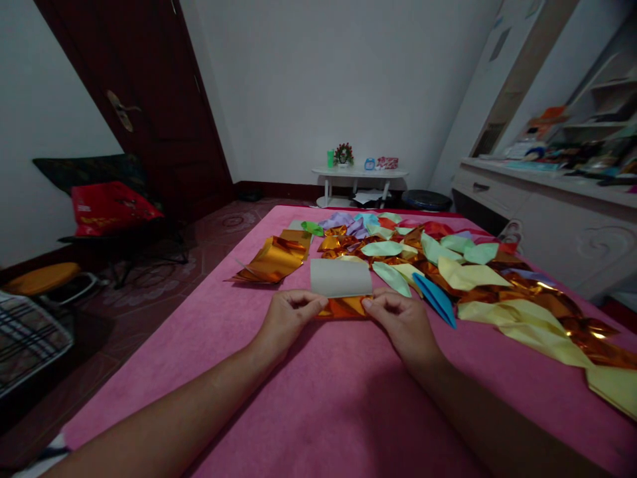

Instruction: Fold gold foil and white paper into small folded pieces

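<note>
Between my two hands is a sheet of foil paper [341, 277], its pale grey back facing up and its near edge folded over to show the shiny gold-orange side. My left hand [291, 317] pinches the left end of that folded strip between thumb and fingers. At the right end, my right hand [402, 322] grips it the same way. Just beyond, to the left, lies a stack of gold foil sheets [276, 260] with curling edges. A folded blue paper piece [436, 299] rests right of my right hand.
A pink cloth [318, 411] covers the table. Many folded paper pieces in yellow [470, 273], pale green [382, 248], purple and gold spread over its right side. A white side table [359, 172] stands by the wall; a chair with a red bag [114, 207] is left, a cabinet [552, 206] right.
</note>
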The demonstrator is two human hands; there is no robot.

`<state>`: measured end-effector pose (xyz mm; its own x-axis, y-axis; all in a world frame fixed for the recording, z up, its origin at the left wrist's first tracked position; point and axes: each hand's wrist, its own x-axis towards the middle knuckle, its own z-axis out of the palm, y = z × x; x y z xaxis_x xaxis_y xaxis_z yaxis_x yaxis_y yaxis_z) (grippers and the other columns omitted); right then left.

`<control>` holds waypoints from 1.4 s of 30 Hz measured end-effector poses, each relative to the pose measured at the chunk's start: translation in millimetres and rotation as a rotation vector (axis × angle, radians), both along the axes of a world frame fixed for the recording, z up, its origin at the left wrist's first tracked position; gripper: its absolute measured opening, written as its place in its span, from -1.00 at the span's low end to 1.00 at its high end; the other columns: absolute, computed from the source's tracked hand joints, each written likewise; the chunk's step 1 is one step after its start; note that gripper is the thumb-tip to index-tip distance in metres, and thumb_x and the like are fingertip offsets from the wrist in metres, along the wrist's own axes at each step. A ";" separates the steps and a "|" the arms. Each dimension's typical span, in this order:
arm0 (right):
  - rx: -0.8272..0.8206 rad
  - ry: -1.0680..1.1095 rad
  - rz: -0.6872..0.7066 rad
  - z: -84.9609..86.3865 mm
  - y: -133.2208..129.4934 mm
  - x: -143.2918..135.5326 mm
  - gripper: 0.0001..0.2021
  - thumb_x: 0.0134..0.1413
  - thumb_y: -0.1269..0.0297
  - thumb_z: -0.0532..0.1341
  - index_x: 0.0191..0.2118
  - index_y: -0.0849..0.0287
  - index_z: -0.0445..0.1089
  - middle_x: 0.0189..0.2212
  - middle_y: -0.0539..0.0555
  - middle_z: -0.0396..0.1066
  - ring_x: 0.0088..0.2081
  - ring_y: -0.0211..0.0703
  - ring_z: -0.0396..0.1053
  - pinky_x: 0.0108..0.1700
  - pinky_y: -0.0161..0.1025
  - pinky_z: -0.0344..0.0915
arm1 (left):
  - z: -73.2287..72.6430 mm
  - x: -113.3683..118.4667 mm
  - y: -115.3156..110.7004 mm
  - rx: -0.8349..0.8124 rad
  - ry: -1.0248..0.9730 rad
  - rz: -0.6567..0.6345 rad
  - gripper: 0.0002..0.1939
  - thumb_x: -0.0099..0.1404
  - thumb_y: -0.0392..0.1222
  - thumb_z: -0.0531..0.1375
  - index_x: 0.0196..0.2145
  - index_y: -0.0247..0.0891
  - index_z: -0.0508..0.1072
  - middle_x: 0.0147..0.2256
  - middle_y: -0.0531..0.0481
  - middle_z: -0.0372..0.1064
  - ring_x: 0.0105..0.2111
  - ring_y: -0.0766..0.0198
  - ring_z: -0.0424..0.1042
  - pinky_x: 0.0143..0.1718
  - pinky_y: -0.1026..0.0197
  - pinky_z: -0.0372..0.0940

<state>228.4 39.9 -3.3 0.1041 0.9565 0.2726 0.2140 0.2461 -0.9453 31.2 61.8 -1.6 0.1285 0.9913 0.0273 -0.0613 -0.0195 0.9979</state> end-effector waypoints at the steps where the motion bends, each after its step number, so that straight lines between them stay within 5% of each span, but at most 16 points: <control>1: 0.004 0.000 -0.011 0.1 -0.1 -0.3 -0.72 -0.07 0.23 0.29 -0.68 0.20 0.34 -0.52 0.03 0.31 -0.42 -0.21 0.25 -0.36 -0.26 0.14 | 0.6 0.4 -0.2 0.002 0.003 -0.007 -0.86 0.04 -0.17 0.36 -0.49 -0.33 0.61 -0.50 -0.02 0.53 -0.51 0.39 0.36 -0.43 0.37 0.25; 22: -0.028 0.214 -0.094 1.8 -0.6 0.4 -0.75 -0.20 0.25 0.38 -0.70 0.16 0.36 -0.47 0.04 0.45 -0.37 -0.15 0.36 -0.26 -0.20 0.26 | -4.4 0.8 2.1 -0.034 0.029 -0.004 -0.78 0.03 -0.09 0.36 -0.47 -0.35 0.61 -0.46 -0.08 0.54 -0.49 0.31 0.40 -0.41 0.30 0.25; 42: -0.086 0.229 -0.085 2.6 -0.5 0.2 -0.73 -0.22 0.18 0.39 -0.70 0.17 0.37 -0.52 0.03 0.42 -0.46 -0.21 0.31 -0.40 -0.26 0.22 | 1.7 0.9 0.5 0.070 0.050 0.116 -0.84 -0.06 -0.18 0.40 -0.57 -0.33 0.57 -0.56 -0.04 0.50 -0.56 0.33 0.38 -0.49 0.33 0.24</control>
<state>228.6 39.4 -0.7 0.2346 0.9603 0.1509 0.0087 0.1531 -0.9882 32.1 62.3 0.1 0.0160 0.9955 0.0931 -0.0053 -0.0930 0.9957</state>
